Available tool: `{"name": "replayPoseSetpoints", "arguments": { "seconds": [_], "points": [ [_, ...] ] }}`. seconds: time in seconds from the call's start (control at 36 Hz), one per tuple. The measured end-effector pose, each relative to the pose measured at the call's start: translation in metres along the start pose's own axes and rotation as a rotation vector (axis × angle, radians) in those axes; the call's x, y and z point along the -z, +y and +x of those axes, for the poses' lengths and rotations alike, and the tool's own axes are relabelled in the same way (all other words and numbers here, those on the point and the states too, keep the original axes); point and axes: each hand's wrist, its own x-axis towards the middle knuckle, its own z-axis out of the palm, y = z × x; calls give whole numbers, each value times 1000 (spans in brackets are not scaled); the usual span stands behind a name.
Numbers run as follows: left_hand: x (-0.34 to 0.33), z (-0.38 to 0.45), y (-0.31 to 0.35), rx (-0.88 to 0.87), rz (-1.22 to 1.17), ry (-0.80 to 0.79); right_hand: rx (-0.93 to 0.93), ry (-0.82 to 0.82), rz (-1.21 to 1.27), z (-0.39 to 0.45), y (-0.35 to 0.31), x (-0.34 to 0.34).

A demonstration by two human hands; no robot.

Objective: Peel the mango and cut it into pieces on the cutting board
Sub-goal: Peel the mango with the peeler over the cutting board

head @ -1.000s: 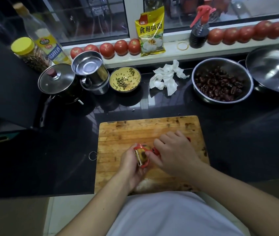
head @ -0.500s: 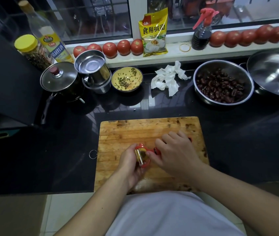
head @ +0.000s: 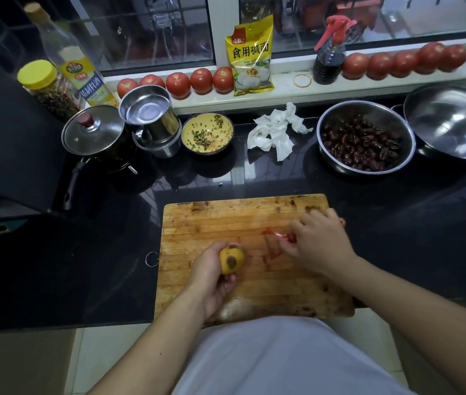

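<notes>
Our left hand (head: 212,273) is gripping the small yellow mango with dark spots (head: 232,259) above the wooden cutting board (head: 240,220); our right hand (head: 317,240) is closing around the blurred red peeler (head: 276,240) beside it.

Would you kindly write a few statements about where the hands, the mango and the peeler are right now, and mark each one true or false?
1. The left hand holds the mango above the cutting board. True.
2. The right hand holds a knife. False: its grip is on a red peeler.
3. The peeler is touching the mango. False: it is off to the mango's right, clearly apart from it.
4. The mango is already cut into pieces. False: it is whole, with yellow, dark-spotted skin.
5. A metal bowl of dark red fruit stands behind the board, to the right. True.
</notes>
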Motion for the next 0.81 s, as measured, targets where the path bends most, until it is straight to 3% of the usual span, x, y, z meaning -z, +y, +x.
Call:
{"name": "replayPoseSetpoints", "arguments": {
  "seconds": [0.17,0.28,0.33,0.44,0.56,0.81],
  "points": [
    [3,-2,2,53,-155,-89,-218,-89,118,2,17,-13],
    [2,-5,2,59,-255,-164,-266,-166,513,0,-2,6],
    [2,-5,2,36,-271,-176,-177,-105,650,-4,-14,17],
    [-5,-13,4,1,-212,-213,160,255,446,-13,-38,23],
    [-11,-16,1,-11,-104,-197,258,334,248,-12,-52,22],
    [-15,-13,2,-37,101,-93,324,405,219,-4,-51,17]
  ]
}}
